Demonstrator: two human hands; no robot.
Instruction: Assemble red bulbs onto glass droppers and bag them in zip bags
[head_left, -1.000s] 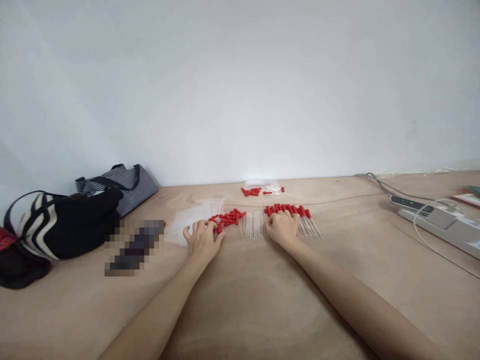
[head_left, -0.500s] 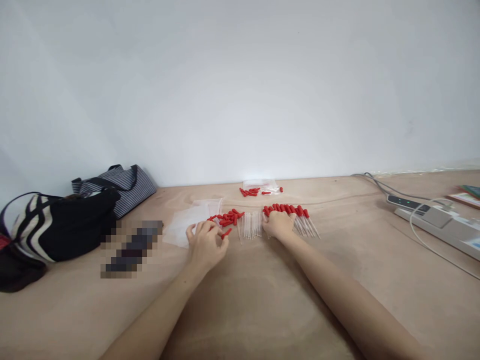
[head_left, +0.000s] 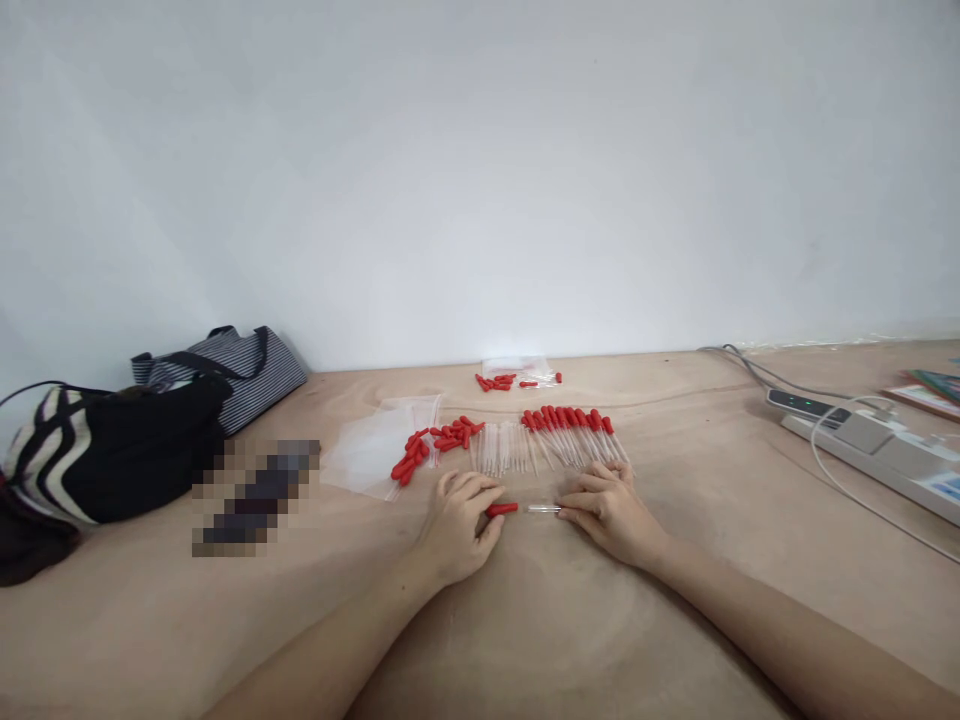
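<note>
1 red bulb (head_left: 502, 509) is gripped at the fingertips of the left hand (head_left: 465, 525), with its narrow end turned toward the fingers of the right hand (head_left: 609, 512). By those right fingers, closed together, 1 clear tube (head_left: 544, 508) is held level, with its near end pointed at the bulb. The 2 pieces are lined up between the 2 sets of fingers, just apart, low over the wooden table (head_left: 525, 640). How far the tube is covered by the right fingers cannot be told.

Just beyond the left fingers, a heap of red bulbs (head_left: 410, 458) is spread partly over flat plastic bags (head_left: 360, 455). Beyond the gap between the hands, loose clear tubes (head_left: 504, 452) are laid side by side. Past the right fingers, a row of capped tubes (head_left: 570, 425) is set out, with the red ends turned away from them and the thin tips toward them. Farther from the fingers, near the wall (head_left: 525, 200), more bulbs (head_left: 495, 382) are scattered. Well to the right of the right fingers, a power strip (head_left: 885, 450) is placed.
</note>
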